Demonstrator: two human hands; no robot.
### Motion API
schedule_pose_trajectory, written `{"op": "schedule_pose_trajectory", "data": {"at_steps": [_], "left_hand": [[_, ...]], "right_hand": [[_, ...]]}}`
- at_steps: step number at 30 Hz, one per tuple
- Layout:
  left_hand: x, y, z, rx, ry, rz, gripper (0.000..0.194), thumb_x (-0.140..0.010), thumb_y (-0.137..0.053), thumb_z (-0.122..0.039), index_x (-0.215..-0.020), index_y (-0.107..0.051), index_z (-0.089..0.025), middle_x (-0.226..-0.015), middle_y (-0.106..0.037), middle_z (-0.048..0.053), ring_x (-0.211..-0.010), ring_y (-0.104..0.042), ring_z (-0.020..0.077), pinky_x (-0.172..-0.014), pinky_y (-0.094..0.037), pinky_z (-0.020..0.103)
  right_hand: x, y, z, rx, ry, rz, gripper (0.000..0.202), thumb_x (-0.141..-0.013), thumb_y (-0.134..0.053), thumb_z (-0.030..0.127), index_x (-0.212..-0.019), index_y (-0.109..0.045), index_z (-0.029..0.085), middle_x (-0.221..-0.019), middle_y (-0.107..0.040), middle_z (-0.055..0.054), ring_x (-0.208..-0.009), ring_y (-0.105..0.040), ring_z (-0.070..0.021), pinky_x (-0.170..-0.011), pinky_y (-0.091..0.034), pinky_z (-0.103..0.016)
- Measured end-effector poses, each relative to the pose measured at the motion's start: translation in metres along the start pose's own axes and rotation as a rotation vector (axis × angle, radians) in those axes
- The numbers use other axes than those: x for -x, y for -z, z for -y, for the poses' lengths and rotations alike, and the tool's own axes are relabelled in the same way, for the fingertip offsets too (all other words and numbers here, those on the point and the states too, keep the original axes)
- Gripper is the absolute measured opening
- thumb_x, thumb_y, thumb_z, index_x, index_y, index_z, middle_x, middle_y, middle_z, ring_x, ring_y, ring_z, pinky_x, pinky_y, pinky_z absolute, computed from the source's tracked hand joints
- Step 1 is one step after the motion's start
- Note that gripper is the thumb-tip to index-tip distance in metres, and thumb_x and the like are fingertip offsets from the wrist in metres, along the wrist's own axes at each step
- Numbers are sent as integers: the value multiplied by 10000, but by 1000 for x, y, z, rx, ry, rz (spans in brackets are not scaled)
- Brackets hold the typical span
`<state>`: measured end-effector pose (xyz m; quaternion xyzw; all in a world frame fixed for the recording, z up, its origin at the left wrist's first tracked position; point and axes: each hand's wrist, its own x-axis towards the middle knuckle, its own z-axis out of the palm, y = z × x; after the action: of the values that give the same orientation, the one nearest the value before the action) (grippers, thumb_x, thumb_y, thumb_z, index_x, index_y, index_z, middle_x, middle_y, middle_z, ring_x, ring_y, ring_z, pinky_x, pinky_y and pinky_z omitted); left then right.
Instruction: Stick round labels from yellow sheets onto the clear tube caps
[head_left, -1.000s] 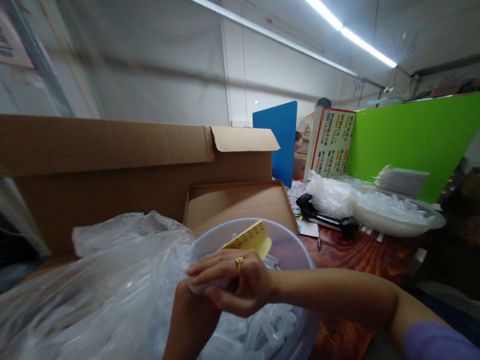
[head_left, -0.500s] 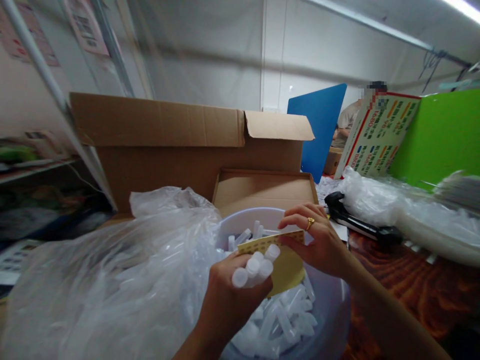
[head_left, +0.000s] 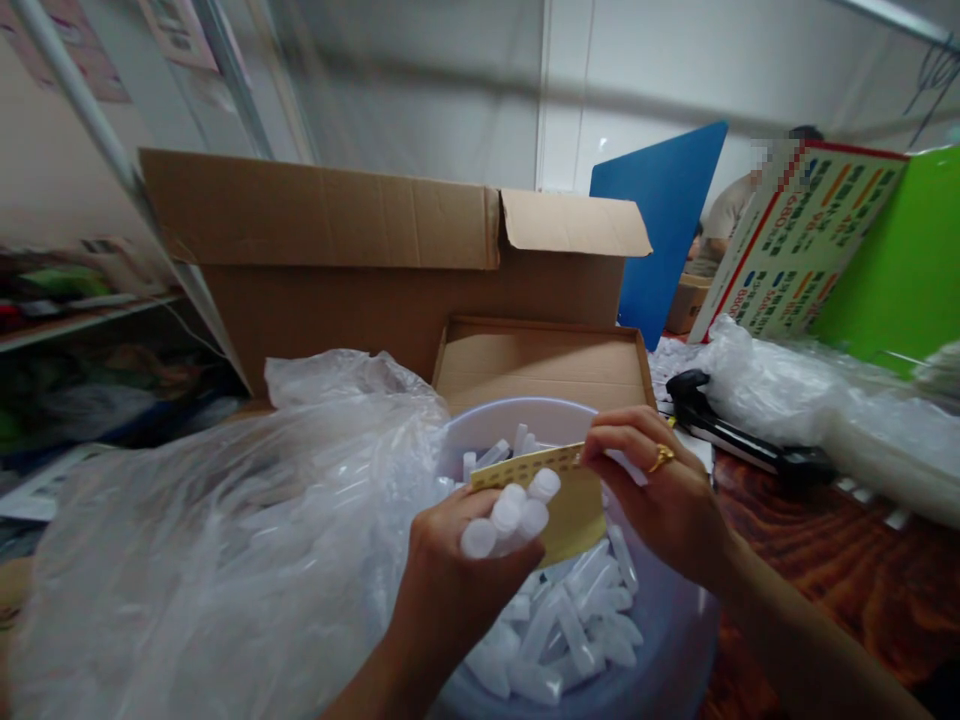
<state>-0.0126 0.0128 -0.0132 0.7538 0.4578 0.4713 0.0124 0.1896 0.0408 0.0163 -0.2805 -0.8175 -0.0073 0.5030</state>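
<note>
Several capped white plastic tubes (head_left: 508, 508) are wrapped in the fingers of my left hand (head_left: 459, 580), caps pointing up toward me. A yellow sheet with rows of small marks (head_left: 574, 515) is behind the tubes, its left end by my left fingers. My right hand (head_left: 660, 495), with a gold ring, pinches at the sheet's upper right corner; the fingertips are pressed together there. Below both hands a round pale tub (head_left: 675, 640) holds many loose white tubes (head_left: 574, 635).
Clear plastic bagging (head_left: 225, 560) covers the left side. Cardboard boxes (head_left: 405, 310) stand behind the tub. A black tool (head_left: 742, 440) and plastic wrap (head_left: 787, 380) lie at the right. Beyond the blue board (head_left: 667, 230), a person (head_left: 727, 220) is partly visible.
The view has shifted, so the background sits higher in the picture. My right hand has moved slightly right, its fingers now at the sheet's corner. My left hand still holds the tubes.
</note>
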Motion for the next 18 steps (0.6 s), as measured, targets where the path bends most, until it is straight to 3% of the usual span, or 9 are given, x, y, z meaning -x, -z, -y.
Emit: {"op": "schedule_pose_trajectory", "data": {"at_steps": [2,4,7,13,18], "left_hand": [[-1,1,0,15,-4,-44,149,-672,-677,-117,-570,-578,-160,-544,-596,-33,-480,-547,85,-497,-442,175],[-2,2,-1,40,-50,-54,142,-693,-644,-114,-572,-587,-163,-547,-604,-36,-505,-575,93,-528,-470,178],[-3,2,-3,21,-150,-39,139,-754,-611,-142,-617,-620,-164,-614,-663,-12,-634,-663,136,-621,-530,205],[0,3,-2,-72,-259,-34,116,-823,-620,-204,-731,-657,-144,-765,-733,49,-735,-709,183,-706,-576,259],[1,3,-1,-85,-300,-42,98,-839,-625,-210,-813,-677,-132,-763,-728,40,-735,-711,190,-724,-581,279]], "right_hand": [[0,5,6,-341,-232,0,61,-934,-578,193,-874,-576,199,-892,-587,-31,-850,-560,-138,-754,-450,-262],[-1,8,11,-697,-475,97,110,-897,-639,249,-830,-584,182,-868,-588,-32,-842,-575,-136,-752,-469,-251],[-2,8,14,-1005,-679,233,153,-846,-705,279,-834,-610,160,-901,-613,-31,-873,-582,-122,-795,-468,-234],[-3,3,13,-1106,-815,310,185,-820,-741,282,-837,-619,143,-878,-631,-10,-806,-578,-85,-747,-456,-191],[-4,2,13,-1142,-869,317,202,-801,-760,267,-841,-623,124,-852,-634,1,-779,-582,-66,-737,-455,-172]]}}
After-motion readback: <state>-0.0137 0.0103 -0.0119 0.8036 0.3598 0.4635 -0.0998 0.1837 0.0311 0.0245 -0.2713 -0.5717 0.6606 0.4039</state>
